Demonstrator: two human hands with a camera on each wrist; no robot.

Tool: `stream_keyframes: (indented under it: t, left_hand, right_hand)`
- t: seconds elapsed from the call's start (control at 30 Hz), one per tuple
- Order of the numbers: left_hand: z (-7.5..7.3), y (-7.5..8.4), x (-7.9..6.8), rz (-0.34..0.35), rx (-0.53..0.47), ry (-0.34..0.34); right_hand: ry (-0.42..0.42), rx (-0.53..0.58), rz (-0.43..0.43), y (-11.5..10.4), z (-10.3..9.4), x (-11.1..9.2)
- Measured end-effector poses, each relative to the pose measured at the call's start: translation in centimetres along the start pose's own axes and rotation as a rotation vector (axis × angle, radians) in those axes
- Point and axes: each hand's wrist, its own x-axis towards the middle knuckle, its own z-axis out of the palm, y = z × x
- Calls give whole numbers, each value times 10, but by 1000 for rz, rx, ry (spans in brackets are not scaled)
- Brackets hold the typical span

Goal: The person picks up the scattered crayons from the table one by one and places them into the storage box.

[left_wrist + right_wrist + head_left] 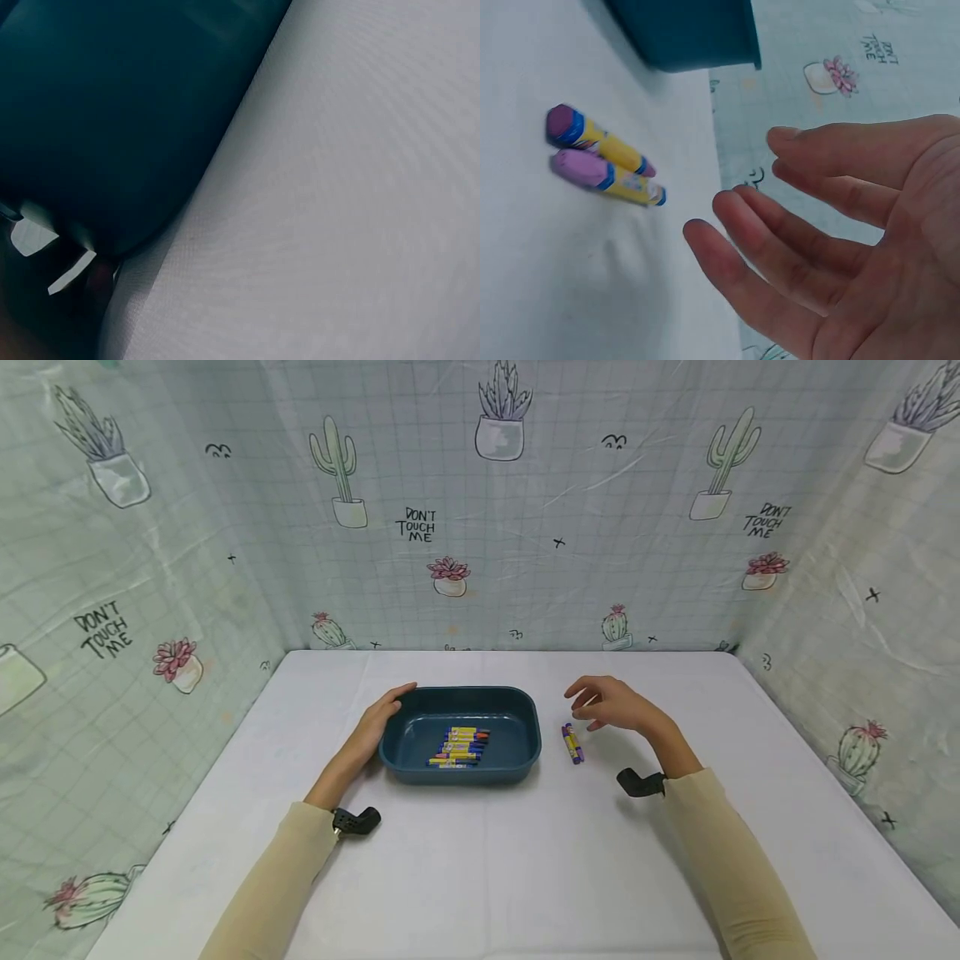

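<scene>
A dark teal tray (459,777) with rounded corners holds several crayons (459,747) in yellow and blue wrappers, laid in a loose row. My left hand (378,718) grips the tray's rim at its far left corner; in the left wrist view the tray's wall (112,112) hides most of the fingers. To the right of the tray, two purple-toned crayons lie side by side on the table: a darker one (604,142) and a lighter one (611,178). Just above them hovers my right hand (611,702), fingers spread and slightly bent, with nothing in it.
A white cloth (487,868) covers the table. Curtains printed with cacti (480,527) hang behind and along both sides. A small black device (356,821) sits on the left wrist, and another black device (639,782) on the right wrist.
</scene>
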Motion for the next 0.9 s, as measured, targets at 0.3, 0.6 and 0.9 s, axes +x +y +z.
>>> stream_keyframes:
  t: [0.3, 0.6, 0.9]
  left_hand:
    - [2, 0, 2, -9, 1, -13]
    - [-1, 18, -3, -43, -28, -32]
    - [-2, 42, -12, -51, -26, -40]
  right_hand:
    - [-89, 20, 122, 24, 8, 2]
    - [-140, 8, 213, 28, 13, 4]
    - [-150, -14, 197, 29, 15, 5]
